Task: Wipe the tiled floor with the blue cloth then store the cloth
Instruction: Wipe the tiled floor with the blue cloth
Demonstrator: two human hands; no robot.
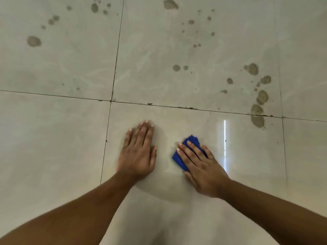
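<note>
A folded blue cloth point(184, 152) lies flat on the pale tiled floor point(177, 117), just below the middle of the view. My right hand point(200, 165) presses down on the cloth and covers most of it, so only its upper left part shows. My left hand point(138, 152) rests flat on the same tile a little to the left, fingers together, holding nothing. Several brown dirt spots point(259, 110) mark the tiles beyond and to the right of the cloth.
More muddy blotches dot the far tiles, one large at the far left point(33, 41) and another at the top point(170, 4). Dark grout lines point(113, 89) cross just beyond my hands. A bright reflection streak point(224, 144) lies right of the cloth.
</note>
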